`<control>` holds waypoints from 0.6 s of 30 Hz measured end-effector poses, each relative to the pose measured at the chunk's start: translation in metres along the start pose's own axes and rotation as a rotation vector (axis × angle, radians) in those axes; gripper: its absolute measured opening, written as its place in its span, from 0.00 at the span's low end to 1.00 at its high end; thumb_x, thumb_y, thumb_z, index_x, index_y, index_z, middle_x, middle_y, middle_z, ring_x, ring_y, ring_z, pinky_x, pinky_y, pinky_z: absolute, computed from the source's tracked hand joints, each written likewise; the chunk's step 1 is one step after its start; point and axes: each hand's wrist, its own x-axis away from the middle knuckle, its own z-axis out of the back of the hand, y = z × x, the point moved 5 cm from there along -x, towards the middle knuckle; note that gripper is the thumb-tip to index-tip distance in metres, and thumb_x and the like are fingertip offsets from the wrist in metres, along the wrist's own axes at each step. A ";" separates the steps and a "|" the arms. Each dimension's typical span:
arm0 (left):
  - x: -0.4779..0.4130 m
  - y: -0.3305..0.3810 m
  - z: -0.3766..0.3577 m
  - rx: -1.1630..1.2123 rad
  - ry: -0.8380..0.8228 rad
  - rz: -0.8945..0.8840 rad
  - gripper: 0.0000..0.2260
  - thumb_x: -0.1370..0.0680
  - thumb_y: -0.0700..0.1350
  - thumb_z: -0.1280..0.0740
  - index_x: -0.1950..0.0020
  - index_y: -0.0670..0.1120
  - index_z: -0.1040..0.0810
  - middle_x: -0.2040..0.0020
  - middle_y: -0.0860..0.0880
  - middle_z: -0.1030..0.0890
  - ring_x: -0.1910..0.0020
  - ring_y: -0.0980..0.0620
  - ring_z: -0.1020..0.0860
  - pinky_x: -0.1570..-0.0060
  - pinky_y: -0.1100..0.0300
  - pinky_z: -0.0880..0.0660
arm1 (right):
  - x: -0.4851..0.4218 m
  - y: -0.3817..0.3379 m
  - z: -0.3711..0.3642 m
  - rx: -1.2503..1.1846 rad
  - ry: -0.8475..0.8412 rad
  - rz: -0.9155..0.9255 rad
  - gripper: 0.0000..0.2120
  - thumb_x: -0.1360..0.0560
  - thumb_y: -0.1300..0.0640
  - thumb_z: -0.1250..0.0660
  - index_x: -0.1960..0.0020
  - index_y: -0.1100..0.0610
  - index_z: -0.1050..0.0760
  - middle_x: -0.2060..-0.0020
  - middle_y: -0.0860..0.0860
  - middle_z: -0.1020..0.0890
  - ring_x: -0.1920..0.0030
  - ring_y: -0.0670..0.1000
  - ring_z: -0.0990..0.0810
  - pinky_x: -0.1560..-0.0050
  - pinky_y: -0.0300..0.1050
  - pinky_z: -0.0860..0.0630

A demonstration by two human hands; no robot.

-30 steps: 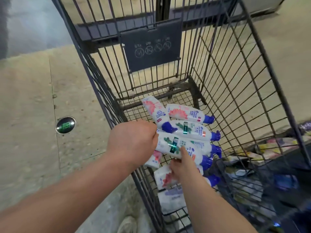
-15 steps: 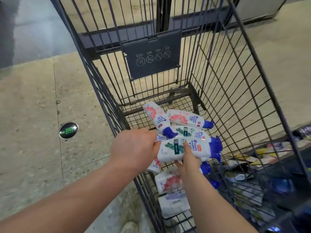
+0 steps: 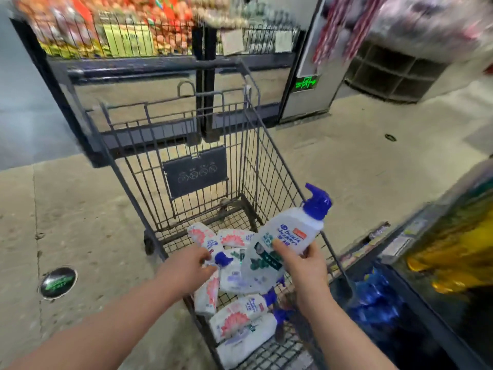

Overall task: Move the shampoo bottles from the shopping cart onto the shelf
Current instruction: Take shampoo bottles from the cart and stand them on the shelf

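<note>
I'm gripping one shampoo bottle (image 3: pixel 289 235) in my right hand (image 3: pixel 306 265), holding it tilted above the shopping cart (image 3: pixel 262 166), blue pump pointing up and right. My left hand (image 3: pixel 190 265) is hovering loose-fingered over the other bottles (image 3: pixel 234 320) lying in the cart; too blurry to say if it's touching one.

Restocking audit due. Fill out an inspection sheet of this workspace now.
Surface: speckled beige floor; cart stands on it.
Job's things: held bottle raised over cart, blue pump up; pile of more bottles lying in cart; shelf at right, goods blurred.
Clutter: round green-marked disc on floor, left of cart.
Hands: right hand grips held bottle; left hand over pile, holding nothing.
Cables: nothing seen.
Surroundings: wire rack of blurred goods behind cart; green sign on pillar.
</note>
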 end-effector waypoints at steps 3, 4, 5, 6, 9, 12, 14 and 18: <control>0.033 0.016 0.022 0.049 0.018 -0.075 0.12 0.25 0.56 0.37 0.46 0.52 0.22 0.49 0.54 0.21 0.54 0.56 0.24 0.53 0.60 0.26 | 0.041 -0.038 0.021 -0.049 0.034 0.054 0.16 0.32 0.61 0.26 0.47 0.55 0.25 0.54 0.51 0.16 0.56 0.48 0.17 0.65 0.35 0.22; 0.044 0.024 0.027 0.072 0.019 -0.107 0.12 0.25 0.56 0.36 0.46 0.52 0.22 0.51 0.55 0.21 0.54 0.56 0.24 0.52 0.61 0.26 | 0.056 -0.049 0.029 -0.063 0.054 0.071 0.15 0.32 0.61 0.26 0.47 0.55 0.24 0.54 0.52 0.16 0.56 0.48 0.17 0.64 0.37 0.22; 0.056 0.033 0.032 0.086 0.019 -0.142 0.12 0.24 0.56 0.36 0.46 0.52 0.22 0.52 0.55 0.21 0.54 0.56 0.24 0.54 0.62 0.26 | 0.069 -0.059 0.037 -0.072 0.077 0.091 0.15 0.32 0.61 0.26 0.47 0.56 0.24 0.54 0.52 0.16 0.56 0.49 0.16 0.63 0.38 0.21; 0.067 0.043 0.035 0.090 0.018 -0.184 0.12 0.24 0.55 0.36 0.46 0.51 0.22 0.53 0.55 0.22 0.55 0.57 0.24 0.58 0.65 0.28 | 0.083 -0.068 0.045 -0.076 0.097 0.113 0.16 0.33 0.61 0.26 0.47 0.56 0.24 0.54 0.52 0.16 0.57 0.49 0.16 0.63 0.39 0.21; 0.099 0.083 0.041 0.061 0.023 -0.328 0.13 0.24 0.55 0.37 0.44 0.50 0.23 0.50 0.56 0.23 0.56 0.58 0.27 0.66 0.71 0.36 | 0.127 -0.092 0.072 -0.085 0.167 0.173 0.15 0.33 0.63 0.26 0.48 0.56 0.24 0.53 0.53 0.15 0.54 0.51 0.16 0.58 0.43 0.19; 0.129 0.124 0.039 0.037 -0.013 -0.427 0.12 0.23 0.54 0.38 0.44 0.50 0.23 0.51 0.55 0.26 0.53 0.56 0.27 0.55 0.64 0.27 | 0.169 -0.102 0.109 -0.090 0.266 0.212 0.14 0.33 0.63 0.26 0.49 0.56 0.24 0.52 0.54 0.15 0.52 0.54 0.16 0.51 0.50 0.19; 0.147 0.151 0.029 0.039 -0.047 -0.495 0.12 0.24 0.53 0.37 0.46 0.49 0.23 0.51 0.53 0.24 0.51 0.53 0.24 0.48 0.57 0.26 | 0.198 -0.103 0.139 -0.090 0.337 0.231 0.16 0.33 0.63 0.26 0.48 0.57 0.24 0.51 0.55 0.16 0.51 0.55 0.17 0.49 0.53 0.20; 0.191 0.205 -0.004 0.013 -0.085 -0.612 0.12 0.25 0.52 0.36 0.46 0.48 0.22 0.49 0.50 0.21 0.51 0.50 0.24 0.51 0.58 0.28 | 0.268 -0.095 0.206 -0.099 0.469 0.252 0.15 0.33 0.64 0.26 0.48 0.57 0.24 0.52 0.53 0.15 0.52 0.53 0.17 0.53 0.47 0.20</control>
